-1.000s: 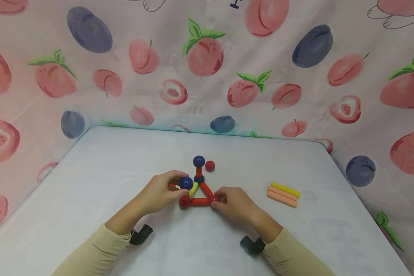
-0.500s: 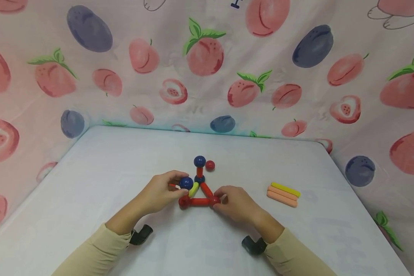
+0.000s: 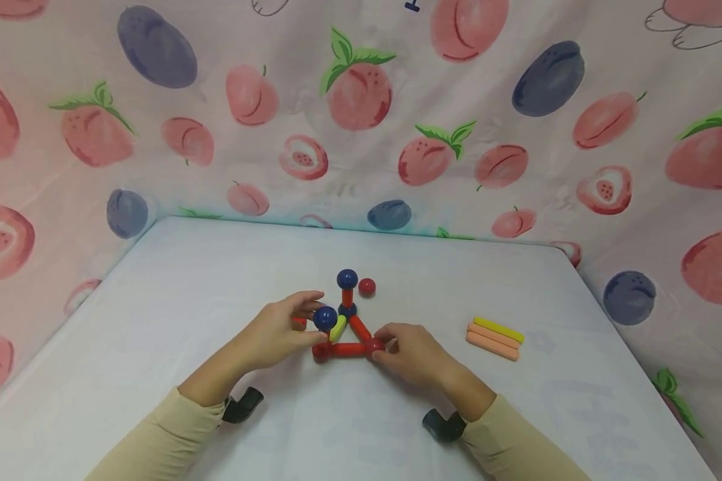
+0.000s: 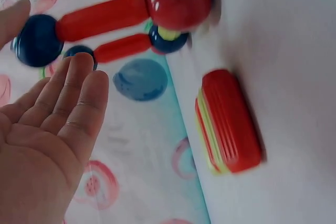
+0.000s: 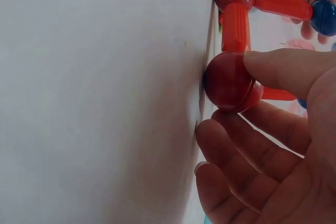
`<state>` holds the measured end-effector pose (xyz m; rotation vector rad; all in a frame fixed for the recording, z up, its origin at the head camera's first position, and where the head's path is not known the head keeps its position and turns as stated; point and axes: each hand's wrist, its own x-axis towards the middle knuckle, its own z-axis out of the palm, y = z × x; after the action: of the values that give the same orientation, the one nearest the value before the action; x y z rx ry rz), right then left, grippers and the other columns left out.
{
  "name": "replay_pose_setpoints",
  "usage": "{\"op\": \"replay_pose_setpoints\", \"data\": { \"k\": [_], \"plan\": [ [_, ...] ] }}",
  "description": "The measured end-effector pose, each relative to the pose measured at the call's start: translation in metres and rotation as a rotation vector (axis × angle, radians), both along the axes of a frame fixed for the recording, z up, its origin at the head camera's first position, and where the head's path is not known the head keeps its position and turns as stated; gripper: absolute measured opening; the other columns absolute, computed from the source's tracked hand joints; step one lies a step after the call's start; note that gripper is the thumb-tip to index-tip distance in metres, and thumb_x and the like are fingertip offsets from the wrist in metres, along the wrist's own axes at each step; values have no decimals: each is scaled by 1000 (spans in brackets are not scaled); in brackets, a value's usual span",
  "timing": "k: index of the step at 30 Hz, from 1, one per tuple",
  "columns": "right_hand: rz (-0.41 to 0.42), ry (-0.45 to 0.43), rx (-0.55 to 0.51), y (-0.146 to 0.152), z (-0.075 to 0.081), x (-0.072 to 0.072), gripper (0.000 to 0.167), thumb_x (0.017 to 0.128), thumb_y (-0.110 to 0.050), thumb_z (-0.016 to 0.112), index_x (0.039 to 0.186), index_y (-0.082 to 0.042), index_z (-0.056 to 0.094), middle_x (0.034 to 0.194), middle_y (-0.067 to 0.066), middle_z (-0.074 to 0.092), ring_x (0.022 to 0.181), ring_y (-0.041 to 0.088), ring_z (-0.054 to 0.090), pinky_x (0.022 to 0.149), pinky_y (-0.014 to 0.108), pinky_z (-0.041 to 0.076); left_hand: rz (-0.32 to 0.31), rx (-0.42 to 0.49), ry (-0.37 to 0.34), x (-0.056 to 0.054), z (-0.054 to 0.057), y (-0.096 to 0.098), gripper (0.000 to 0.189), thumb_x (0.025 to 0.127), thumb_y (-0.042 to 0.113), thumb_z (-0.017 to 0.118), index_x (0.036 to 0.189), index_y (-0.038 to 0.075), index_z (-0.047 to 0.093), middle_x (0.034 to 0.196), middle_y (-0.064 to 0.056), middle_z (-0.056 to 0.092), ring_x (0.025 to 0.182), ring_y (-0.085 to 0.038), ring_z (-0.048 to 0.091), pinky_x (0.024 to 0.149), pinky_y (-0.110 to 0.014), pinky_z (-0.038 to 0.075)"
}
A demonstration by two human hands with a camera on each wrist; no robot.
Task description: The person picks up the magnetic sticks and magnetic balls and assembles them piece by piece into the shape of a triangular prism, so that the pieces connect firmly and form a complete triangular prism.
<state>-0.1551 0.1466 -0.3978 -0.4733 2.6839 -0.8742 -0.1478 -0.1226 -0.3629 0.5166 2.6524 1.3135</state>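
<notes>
A magnetic ball-and-rod frame stands mid-table. Its base is a triangle of two red rods, a front one [image 3: 349,350] and a right one [image 3: 359,329], and a yellow rod [image 3: 338,329]. Two upright red rods carry blue balls, one at the back [image 3: 347,279] and one at the front left [image 3: 325,318]. My left hand [image 3: 277,337] lies around this front-left ball, fingers straight and thumb apart from it in the left wrist view. With thumb and fingers, my right hand [image 3: 412,354] pinches the red ball [image 5: 228,81] at the front-right corner.
A loose red ball [image 3: 367,287] lies behind the frame. Rods in red and yellow [image 4: 231,121] lie together beside my left hand, mostly hidden from the head view. To the right sit a yellow rod [image 3: 498,329] and two orange rods [image 3: 493,341].
My left fingers have opened away from the front-left blue ball, which stays on its upright rod. The right hand keeps its pinch on the red corner ball.
</notes>
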Motion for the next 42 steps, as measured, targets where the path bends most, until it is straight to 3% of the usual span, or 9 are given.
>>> {"op": "replay_pose_setpoints", "data": {
  "k": [5, 9, 14, 25, 35, 42],
  "plan": [
    [0, -5, -1, 0, -1, 0, 39, 90, -26, 76, 125, -12, 68, 96, -6, 64, 89, 15, 58, 75, 31, 54, -4, -24, -1, -1, 0, -21, 59, 89, 23, 77, 139, 3, 54, 129, -10, 64, 117, -29, 61, 95, -46, 52],
    [2, -6, -4, 1, -2, -1, 39, 90, -26, 76, 125, -11, 68, 96, -6, 64, 88, 15, 58, 75, 31, 54, 24, -121, -1, -2, -5, -37, 49, 90, 22, 76, 132, 3, 60, 122, -10, 66, 113, -30, 61, 95, -47, 51],
    [9, -3, -6, 2, -2, -1, 38, 90, -26, 76, 124, -11, 68, 95, -6, 64, 87, 15, 58, 74, 31, 54, 33, -238, -59, -2, -13, -45, 41, 89, 16, 77, 126, 6, 65, 118, -6, 67, 114, -29, 59, 97, -48, 50],
    [2, -14, -10, 2, -2, -1, 39, 90, -26, 76, 125, -12, 67, 96, -6, 64, 88, 15, 58, 75, 31, 54, 11, -308, -74, -6, -24, -47, 34, 87, 13, 78, 120, 9, 69, 114, -1, 68, 111, -27, 58, 96, -46, 50],
    [6, -5, -3, 1, 0, 0, 39, 90, -26, 76, 125, -11, 68, 97, -5, 65, 89, 15, 58, 77, 32, 54, 2, -376, -77, -6, -25, -44, 29, 87, 10, 77, 116, 10, 70, 109, -1, 67, 105, -24, 59, 93, -45, 52],
    [-6, -9, 4, 0, 0, 0, 39, 90, -27, 76, 125, -12, 68, 97, -5, 65, 90, 15, 58, 77, 32, 55, -28, -391, -81, -8, -27, -38, 22, 85, 5, 78, 105, 9, 69, 93, 1, 65, 90, -18, 59, 88, -40, 53]
  ]
}}
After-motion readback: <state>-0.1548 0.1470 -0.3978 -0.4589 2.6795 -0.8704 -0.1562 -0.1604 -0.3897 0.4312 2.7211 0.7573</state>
